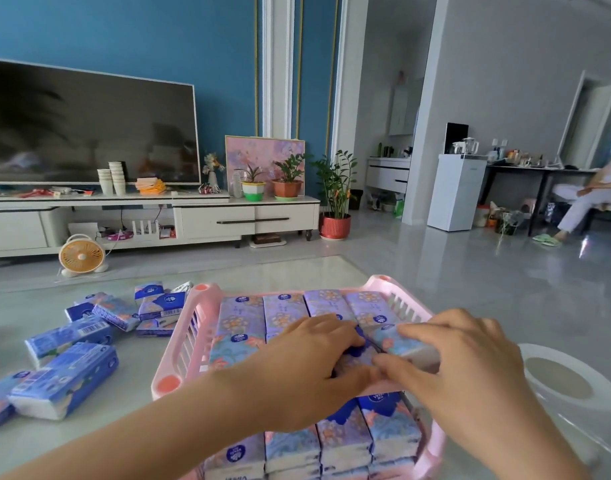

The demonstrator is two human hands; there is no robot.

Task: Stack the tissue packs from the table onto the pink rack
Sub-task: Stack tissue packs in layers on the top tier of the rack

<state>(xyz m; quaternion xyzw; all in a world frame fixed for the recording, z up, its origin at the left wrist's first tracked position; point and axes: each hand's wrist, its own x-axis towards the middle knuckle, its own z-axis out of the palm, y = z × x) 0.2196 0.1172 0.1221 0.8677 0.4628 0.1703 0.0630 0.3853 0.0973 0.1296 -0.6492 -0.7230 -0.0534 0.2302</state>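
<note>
Tissue packs are recorded in two places: laid in rows inside the pink rack, and scattered as loose packs on the table to the rack's left.

A television is seen against the blue wall, above a long white cabinet. The table is pale and glossy, and the rack is set on it centre-right. The rack's slotted walls and orange corner plugs are visible.

A far row of four packs is laid flat along the rack's back wall. A near row is packed side by side at the front edge.

The middle of the rack is largely covered by the two hands. The left hand is laid over the packs, fingers nearly straight, tips pressed at the end of a tilted pack. That pack is gripped by the right hand, thumb at its near side, fingers curled over its far edge.

A small orange fan is noted on the floor by the cabinet.
</note>
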